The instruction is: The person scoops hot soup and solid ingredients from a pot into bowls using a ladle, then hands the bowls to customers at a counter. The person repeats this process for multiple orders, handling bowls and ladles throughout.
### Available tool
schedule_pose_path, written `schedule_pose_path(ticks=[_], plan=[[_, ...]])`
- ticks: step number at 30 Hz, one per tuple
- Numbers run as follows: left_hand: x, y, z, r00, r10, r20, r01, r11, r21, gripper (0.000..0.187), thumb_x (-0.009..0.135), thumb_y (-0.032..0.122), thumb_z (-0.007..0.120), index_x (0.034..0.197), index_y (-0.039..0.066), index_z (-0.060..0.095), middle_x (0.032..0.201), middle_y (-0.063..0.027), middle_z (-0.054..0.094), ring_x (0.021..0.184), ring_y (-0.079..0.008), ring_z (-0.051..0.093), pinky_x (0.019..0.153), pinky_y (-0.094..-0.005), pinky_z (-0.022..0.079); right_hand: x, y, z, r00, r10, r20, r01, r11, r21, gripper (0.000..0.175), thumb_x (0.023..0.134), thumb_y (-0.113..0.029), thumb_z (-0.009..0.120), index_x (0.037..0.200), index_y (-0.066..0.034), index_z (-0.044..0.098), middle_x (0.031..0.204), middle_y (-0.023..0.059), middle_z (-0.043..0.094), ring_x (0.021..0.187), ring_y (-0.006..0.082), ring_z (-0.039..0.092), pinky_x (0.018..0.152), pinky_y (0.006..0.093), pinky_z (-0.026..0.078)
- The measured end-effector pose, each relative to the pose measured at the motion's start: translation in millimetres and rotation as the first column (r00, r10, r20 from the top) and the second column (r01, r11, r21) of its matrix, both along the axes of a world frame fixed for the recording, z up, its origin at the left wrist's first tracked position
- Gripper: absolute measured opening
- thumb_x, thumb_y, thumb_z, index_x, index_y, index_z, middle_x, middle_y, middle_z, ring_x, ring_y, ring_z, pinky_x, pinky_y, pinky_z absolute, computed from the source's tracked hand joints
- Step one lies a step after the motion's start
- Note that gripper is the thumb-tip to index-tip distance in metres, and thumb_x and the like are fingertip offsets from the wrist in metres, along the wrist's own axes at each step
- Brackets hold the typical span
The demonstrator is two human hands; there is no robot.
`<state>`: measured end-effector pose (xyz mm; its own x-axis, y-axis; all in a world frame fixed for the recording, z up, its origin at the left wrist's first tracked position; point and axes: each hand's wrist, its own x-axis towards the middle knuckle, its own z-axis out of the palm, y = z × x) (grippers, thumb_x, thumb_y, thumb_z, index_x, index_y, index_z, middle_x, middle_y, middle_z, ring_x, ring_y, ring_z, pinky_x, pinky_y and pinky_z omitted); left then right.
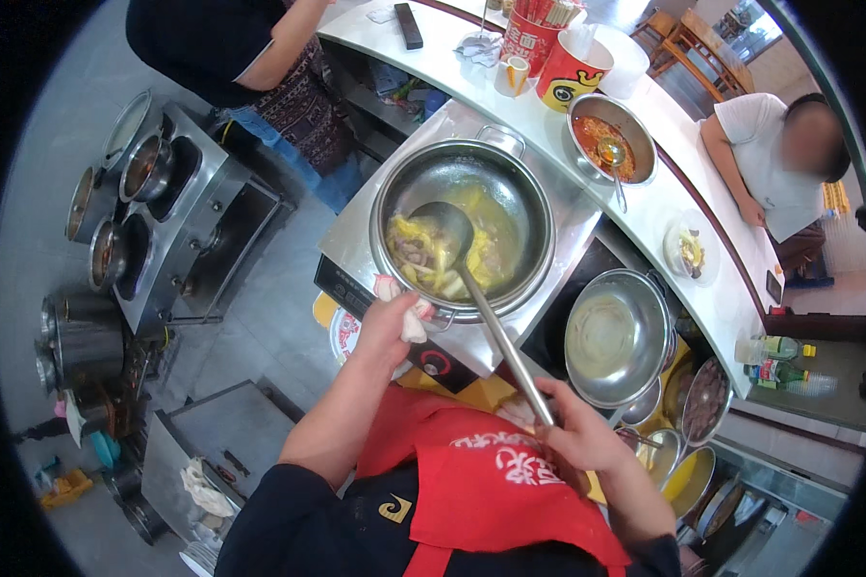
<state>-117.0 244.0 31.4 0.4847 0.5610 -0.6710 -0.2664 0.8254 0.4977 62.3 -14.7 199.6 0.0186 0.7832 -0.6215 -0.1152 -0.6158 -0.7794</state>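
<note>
My left hand [390, 324] grips a folded white and red cloth [413, 321] at the near rim of a steel pot [548, 238]. Closed around the handle of a large steel ladle [496, 332] is my right hand [574, 429]. The ladle's bowl rests inside the pot, in yellowish broth with meat pieces and yellow-green vegetables [411, 252]. Under the pot is a steel-topped cooker with a red-ringed knob [434, 362]. An emptied-looking steel bowl [599, 339] with a little liquid residue stands to the right.
A bowl of red sauce [599, 137] with a spoon, a small food bowl [687, 249] and red paper tubs [574, 72] stand on the white counter [642, 205]. A person [772, 159] is beyond it; another [209, 43] stands upper left. A stove with pans [187, 209] is left, ingredient bowls [707, 400] lower right.
</note>
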Motion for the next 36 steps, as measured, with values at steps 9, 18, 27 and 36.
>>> schedule_pose_path(ticks=[9,18,27,36], plan=[[-9.3,0.7,-2.9,0.996,-0.009,-0.083,0.016,0.997,0.079,0.026,0.094,0.004,0.062,0.118,-0.003,0.055,0.101,-0.0146,0.066,0.084,-0.0262,0.068,0.072,-0.0384,0.057,14.3,-5.0,-14.9,0.788,-0.318,-0.527,0.298,0.946,-0.126,0.066,0.091,0.003,0.06,0.151,-0.0071,0.034,0.095,0.009,0.063,0.071,0.0169,0.065,0.062,0.0285,0.053],[-58.6,-15.7,13.3,0.979,-0.03,-0.203,0.044,0.997,0.063,0.027,0.102,0.019,0.054,0.127,0.008,0.052,0.107,-0.0106,0.065,0.083,-0.0216,0.064,0.064,-0.0318,0.052,95.2,-34.3,-82.2,0.879,-0.101,0.466,-0.062,0.945,0.321,0.045,0.102,-0.026,0.058,0.14,-0.0021,0.057,0.129,0.0159,0.067,0.111,0.0258,0.066,0.096,0.0373,0.052],[-84.2,-63.5,75.2,0.964,-0.01,-0.264,0.018,0.999,0.028,0.039,0.103,0.036,0.053,0.127,0.005,0.058,0.088,-0.005,0.068,0.063,-0.0164,0.064,0.051,-0.0271,0.052,314.5,-38.1,-140.0,0.102,-0.981,-0.163,0.992,0.087,0.092,0.031,0.103,-0.026,0.054,0.11,0.0039,0.057,0.083,0.0116,0.064,0.064,0.0166,0.061,0.053,0.0282,0.049],[-69.1,-115.3,116.5,0.976,-0.113,-0.184,0.143,0.977,0.159,0.05,0.101,0.027,0.052,0.141,-0.002,0.047,0.133,-0.0217,0.062,0.102,-0.0307,0.068,0.077,-0.0401,0.058,279.6,-67.2,-104.8,0.359,-0.931,0.068,0.894,0.364,0.261,0.021,0.095,-0.015,0.053,0.1,0.002,0.064,0.067,0.0063,0.058,0.052,0.013,0.053,0.044,0.027,0.04]])
